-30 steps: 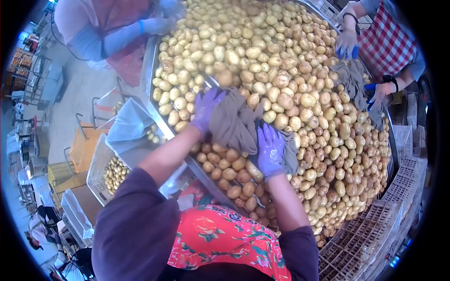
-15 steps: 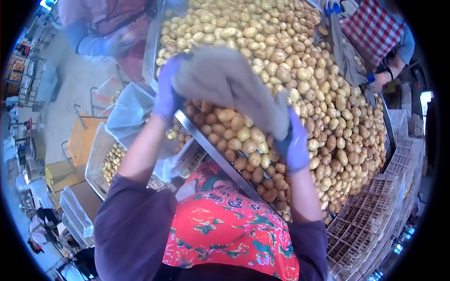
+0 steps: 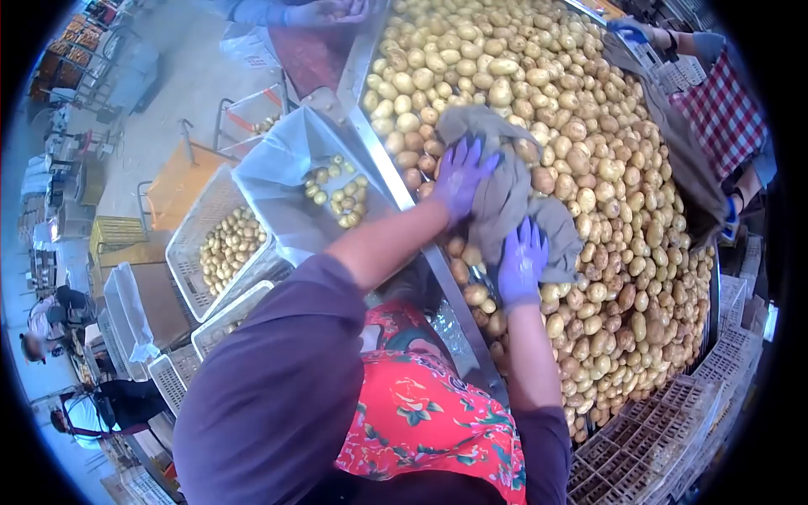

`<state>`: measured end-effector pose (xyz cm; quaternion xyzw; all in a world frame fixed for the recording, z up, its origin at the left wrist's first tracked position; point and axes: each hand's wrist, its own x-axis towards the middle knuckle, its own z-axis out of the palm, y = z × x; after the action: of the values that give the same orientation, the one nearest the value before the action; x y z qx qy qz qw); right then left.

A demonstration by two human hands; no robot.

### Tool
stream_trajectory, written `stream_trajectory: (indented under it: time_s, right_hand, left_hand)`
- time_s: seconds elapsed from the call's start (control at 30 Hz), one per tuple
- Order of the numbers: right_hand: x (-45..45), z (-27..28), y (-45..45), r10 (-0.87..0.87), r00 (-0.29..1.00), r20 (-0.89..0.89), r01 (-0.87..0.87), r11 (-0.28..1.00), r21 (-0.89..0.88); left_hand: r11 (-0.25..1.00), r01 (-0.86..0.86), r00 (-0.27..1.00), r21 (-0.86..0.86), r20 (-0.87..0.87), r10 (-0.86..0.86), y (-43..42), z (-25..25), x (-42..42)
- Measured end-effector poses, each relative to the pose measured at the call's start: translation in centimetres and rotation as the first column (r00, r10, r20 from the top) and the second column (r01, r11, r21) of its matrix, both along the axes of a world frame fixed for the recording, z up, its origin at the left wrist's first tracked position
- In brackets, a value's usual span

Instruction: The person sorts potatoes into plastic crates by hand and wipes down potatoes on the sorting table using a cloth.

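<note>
A crumpled grey-brown cloth lies over the heap of potatoes on a metal-edged table. My left hand, in a purple glove, presses on the cloth's left part with fingers spread. Lower and to the right, my right hand, also purple-gloved, rests on the cloth's lower edge, its fingers stretched out. Both palms face down, so the potatoes under them are hidden.
The table's metal rim runs along my side. At left stand a lined crate and a white basket, both holding potatoes. Stacked plastic crates are at lower right. Co-workers stand opposite, one handling a dark cloth.
The cloth, held up between both hands before, now lies pressed down on the potatoes. My hands have opened flat on it. The view has shifted, showing more of the crates at left.
</note>
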<state>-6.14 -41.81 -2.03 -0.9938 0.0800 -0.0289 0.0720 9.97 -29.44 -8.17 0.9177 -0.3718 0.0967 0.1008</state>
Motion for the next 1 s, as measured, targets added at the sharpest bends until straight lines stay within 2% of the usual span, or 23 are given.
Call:
stream_trajectory:
  time_s: [0.1,0.2,0.23,0.3,0.37,0.4,0.43,0.5,0.53,0.57,0.6,0.63,0.7,0.73,0.77,0.8,0.83,0.87,0.9,0.97,1.0]
  right_hand:
    - [-4.8,0.1,-0.3,0.109,0.994,-0.005,-0.109,0.994,-0.025]
    - [-6.0,-0.5,-2.7,0.134,0.990,0.033,-0.137,0.982,0.128]
    - [-5.6,0.4,-3.6,0.034,0.989,0.145,-0.078,0.947,0.311]
    - [-4.0,4.3,-5.7,-0.211,0.934,0.289,-0.031,0.757,0.652]
    - [-3.9,4.6,-10.3,-0.580,0.756,0.305,0.102,0.564,0.820]
    - [-2.7,8.6,-10.7,-0.655,0.705,0.273,0.106,0.478,0.872]
    - [-2.5,7.3,-13.2,-0.682,0.609,0.406,-0.009,0.505,0.863]
    - [-1.8,8.8,-14.4,-0.560,0.695,0.451,0.130,0.714,0.688]
    - [-1.4,4.4,-15.8,-0.657,0.630,0.415,-0.156,0.416,0.896]
    - [-0.8,1.1,-16.1,-0.635,0.676,0.374,0.025,0.527,0.850]
    - [0.1,0.9,-15.4,-0.384,0.844,0.374,0.209,0.878,0.432]
    - [1.2,0.7,-14.4,-0.165,0.965,0.205,0.196,0.971,-0.138]
    - [3.9,-0.2,-14.0,0.001,0.985,0.172,0.062,0.931,-0.360]
    - [5.9,0.3,-13.7,-0.179,0.983,0.039,0.183,0.947,-0.264]
    - [7.4,0.2,-14.5,-0.202,0.979,-0.038,0.177,0.924,-0.338]
    - [9.1,0.6,-14.8,-0.181,0.983,-0.020,0.165,0.934,-0.316]
    - [11.1,0.7,-15.2,-0.164,0.987,0.004,0.157,0.942,-0.297]
    - [12.7,-0.9,-17.0,-0.153,0.985,0.078,0.167,0.958,-0.234]
    - [14.3,-0.1,-17.7,-0.167,0.978,0.123,0.184,0.973,-0.140]
    - [17.0,-1.8,-20.0,-0.221,0.971,0.088,0.229,0.968,-0.103]
    - [16.4,-1.9,-20.0,-0.182,0.977,0.108,0.188,0.981,-0.045]
  left_hand:
    - [0.988,0.141,0.985,-0.060,-0.090,-0.146,3.8,2.6,-4.7]
    - [0.979,0.139,0.921,-0.149,-0.344,-0.183,4.0,4.9,-4.8]
    - [0.932,0.116,0.932,-0.343,-0.286,-0.221,3.3,5.0,-3.7]
    - [0.728,0.084,0.954,-0.681,-0.156,-0.256,0.7,5.1,-0.3]
    - [0.703,-0.023,0.965,-0.711,-0.200,-0.172,-1.2,11.9,1.0]
    - [0.686,-0.077,0.965,-0.724,-0.227,-0.132,-2.3,14.2,1.4]
    - [0.718,-0.051,0.975,-0.694,-0.190,-0.115,-3.4,13.9,2.0]
    - [0.781,-0.008,0.990,-0.625,-0.113,-0.081,-6.2,12.2,3.3]
    - [0.890,0.059,0.993,-0.452,0.120,-0.004,-8.7,8.6,2.8]
    - [0.924,0.119,0.993,-0.365,0.052,-0.107,-9.7,6.4,2.0]
    - [0.947,0.172,0.985,-0.271,0.039,-0.168,-10.8,2.0,1.5]
    - [0.952,0.253,0.967,-0.170,0.008,-0.256,-11.0,2.2,1.3]
    - [0.947,0.278,0.948,-0.160,-0.111,-0.297,-11.9,2.9,1.9]
    - [0.940,0.261,0.955,-0.218,-0.085,-0.285,-12.8,3.0,3.4]
    - [0.931,0.240,0.960,-0.274,-0.075,-0.270,-13.7,2.9,4.6]
    - [0.917,0.228,0.964,-0.327,-0.056,-0.259,-14.8,2.6,6.1]
    - [0.964,0.164,0.985,-0.209,-0.012,-0.170,-16.2,2.4,7.7]
    - [0.977,0.095,0.994,-0.190,-0.032,-0.103,-17.3,3.2,9.1]
    - [0.985,0.029,0.998,-0.169,-0.051,-0.038,-18.2,3.9,10.3]
    - [0.968,-0.050,0.999,-0.247,0.002,0.053,-20.0,1.5,11.3]
    - [0.954,-0.035,0.996,-0.298,0.069,0.058,-19.7,1.5,10.8]
